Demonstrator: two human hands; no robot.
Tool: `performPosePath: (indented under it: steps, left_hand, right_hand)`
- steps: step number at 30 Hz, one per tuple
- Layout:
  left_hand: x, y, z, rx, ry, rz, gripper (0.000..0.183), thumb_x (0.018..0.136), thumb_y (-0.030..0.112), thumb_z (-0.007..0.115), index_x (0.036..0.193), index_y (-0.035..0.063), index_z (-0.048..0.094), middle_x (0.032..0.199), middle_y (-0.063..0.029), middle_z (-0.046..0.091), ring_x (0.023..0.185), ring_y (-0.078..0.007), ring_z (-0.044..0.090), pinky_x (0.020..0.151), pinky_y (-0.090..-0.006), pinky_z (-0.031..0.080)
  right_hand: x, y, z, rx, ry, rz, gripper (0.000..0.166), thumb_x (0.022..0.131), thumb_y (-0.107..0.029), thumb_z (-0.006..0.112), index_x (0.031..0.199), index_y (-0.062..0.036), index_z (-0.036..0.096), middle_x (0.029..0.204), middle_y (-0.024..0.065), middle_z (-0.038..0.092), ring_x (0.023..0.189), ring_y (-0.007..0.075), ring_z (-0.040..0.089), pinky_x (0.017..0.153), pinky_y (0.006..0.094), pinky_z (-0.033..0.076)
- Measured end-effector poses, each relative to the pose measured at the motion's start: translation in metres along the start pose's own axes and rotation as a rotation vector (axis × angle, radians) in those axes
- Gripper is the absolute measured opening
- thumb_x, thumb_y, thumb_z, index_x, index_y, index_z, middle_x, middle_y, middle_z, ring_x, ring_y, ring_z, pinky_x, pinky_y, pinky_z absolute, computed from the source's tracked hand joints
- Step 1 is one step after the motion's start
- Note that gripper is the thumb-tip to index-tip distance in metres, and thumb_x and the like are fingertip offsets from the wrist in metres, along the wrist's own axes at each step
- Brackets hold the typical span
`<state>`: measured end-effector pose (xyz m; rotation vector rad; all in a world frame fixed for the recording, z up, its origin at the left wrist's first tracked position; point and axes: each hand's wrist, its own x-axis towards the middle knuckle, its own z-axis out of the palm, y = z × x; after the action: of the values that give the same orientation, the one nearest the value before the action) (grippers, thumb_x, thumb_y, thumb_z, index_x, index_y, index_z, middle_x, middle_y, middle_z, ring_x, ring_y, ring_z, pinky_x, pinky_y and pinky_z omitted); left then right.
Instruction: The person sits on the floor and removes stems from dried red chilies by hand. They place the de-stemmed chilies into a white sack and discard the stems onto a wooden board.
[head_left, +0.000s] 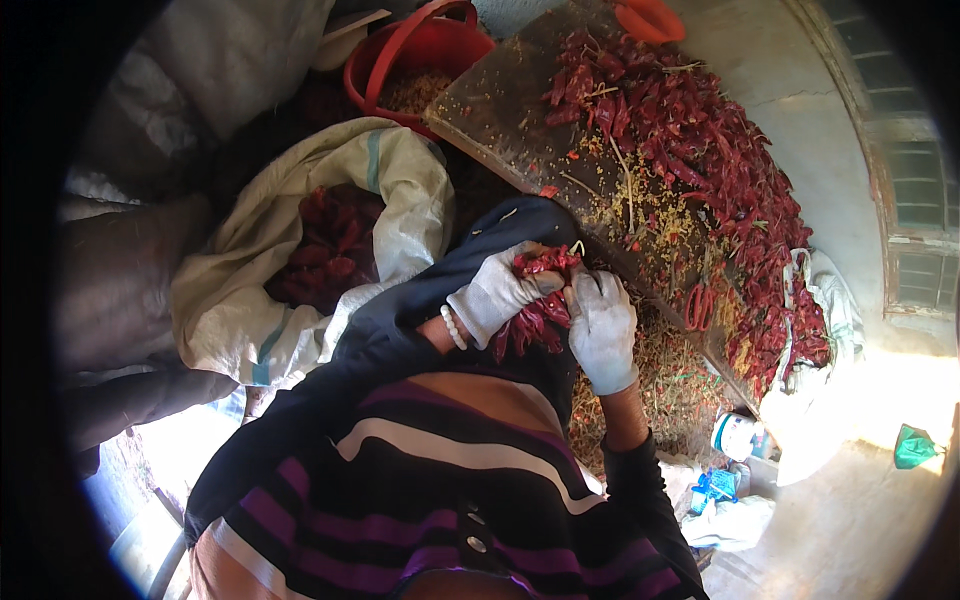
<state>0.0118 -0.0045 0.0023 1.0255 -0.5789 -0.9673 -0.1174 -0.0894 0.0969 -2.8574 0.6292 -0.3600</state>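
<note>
In a white work glove, my left hand (499, 292) grips a bunch of dried red chili peppers (536, 326) above my lap. A bracelet of pale beads circles that wrist. My right hand (602, 326), gloved as well, has its fingertips at the right side of the bunch, where a pale curved stem (576, 247) sticks up. Whether those fingers pinch a pepper or a stem is hidden. On the wooden board (517, 131) ahead of me lies a large heap of dried red chilies (697, 154). Scattered yellow seeds and loose stems lie along its near side.
An open woven sack (217, 300) holding red chilies stands at my left. Behind it is a red basket (375, 67) with seeds inside. Red-handled scissors (699, 306) rest near the board's edge. Stem debris (667, 375) covers the floor at right, near a white tub (735, 436).
</note>
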Motion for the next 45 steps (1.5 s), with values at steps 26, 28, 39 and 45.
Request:
performPosePath:
  steps: [26,28,39,45]
  left_hand:
    - [-0.006,0.013,-0.008,0.204,-0.369,-0.02,0.023,0.089,0.018,0.065,0.104,-0.0004,0.063,0.08,-0.0004,0.059,0.076,-0.006,0.05,0.071,-0.0244,0.046]
    - [-0.007,0.013,-0.004,0.222,-0.324,0.053,0.021,0.087,0.017,0.067,0.098,-0.0005,0.064,0.073,-0.0069,0.06,0.071,-0.0086,0.052,0.066,-0.0289,0.048]
    - [-0.01,0.009,-0.001,0.623,-0.282,0.421,0.017,0.08,0.017,0.066,0.083,0.0003,0.063,0.076,-0.0186,0.06,0.073,-0.0397,0.06,0.065,-0.0427,0.05]
    - [-0.012,0.005,-0.002,0.653,-0.294,0.444,0.02,0.08,0.019,0.068,0.082,-0.0004,0.063,0.078,-0.0183,0.06,0.075,-0.0397,0.06,0.066,-0.0444,0.05]
  right_hand:
    - [0.011,0.018,-0.007,0.614,-0.072,0.027,0.026,0.085,-0.013,0.067,0.108,-0.0018,0.068,0.098,0.0116,0.063,0.089,0.0214,0.061,0.077,0.0315,0.048]
    - [0.017,0.019,-0.011,0.522,-0.065,-0.071,0.021,0.077,0.0,0.067,0.097,-0.0045,0.071,0.093,0.012,0.064,0.085,0.0282,0.064,0.074,0.0349,0.052]
    - [0.017,0.01,-0.004,0.511,-0.2,0.081,0.01,0.081,-0.004,0.064,0.09,-0.0009,0.062,0.081,0.0101,0.06,0.071,0.0263,0.06,0.066,0.0356,0.049]
    - [0.008,0.012,0.001,1.194,-0.304,0.608,0.005,0.088,-0.005,0.059,0.087,-0.001,0.062,0.075,-0.0006,0.057,0.064,0.0103,0.053,0.058,0.025,0.042]
